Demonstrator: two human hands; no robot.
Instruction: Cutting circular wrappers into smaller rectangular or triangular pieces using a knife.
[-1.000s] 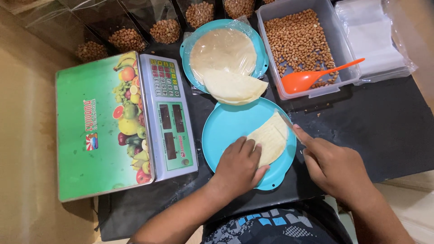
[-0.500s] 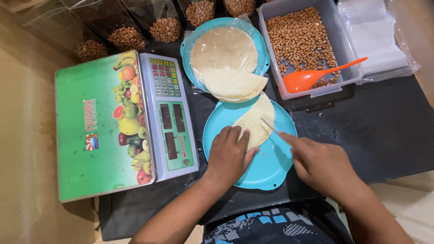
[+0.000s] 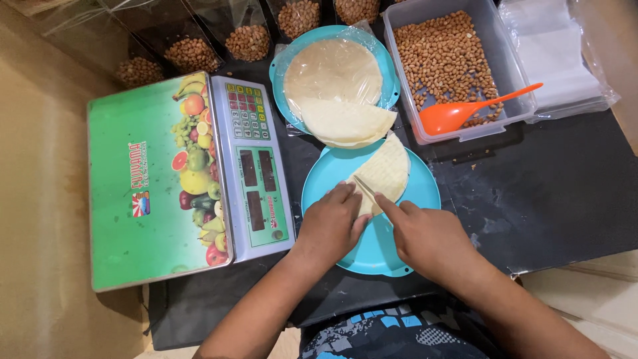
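A black worktop [image 3: 551, 193] carries everything here. Largest on it is the digital weighing scale [image 3: 159, 179], its green platform printed with fruit and its keypad panel facing the person. At the far right lies a stack of clear plastic bags [image 3: 558, 60]. Beside that stands a clear plastic tub of peanuts [image 3: 452, 60] with an orange plastic spoon [image 3: 465, 113] resting in it, handle pointing right. Along the far edge sit several small filled bags of peanuts [image 3: 249, 41].

Two turquoise plates lie in the middle. The far plate [image 3: 282, 63] holds a stack of round thin wrappers [image 3: 335, 80] partly under clear film, the top one folded over the near rim. The near plate [image 3: 405, 199] holds a single wrapper [image 3: 385, 169], folded to a half-round, lying on the plate's far half.

The left hand [image 3: 332, 223] lies flat, fingers together, pressing the wrapper's near corner onto the plate; it has nothing closed in its grip. The right hand [image 3: 425, 236] is loosely curled just beside it, index finger stretched out to the wrapper's edge; a thin pale stick-like thing [image 3: 364, 186] shows at its fingertip, but whether the grip holds it I cannot tell.
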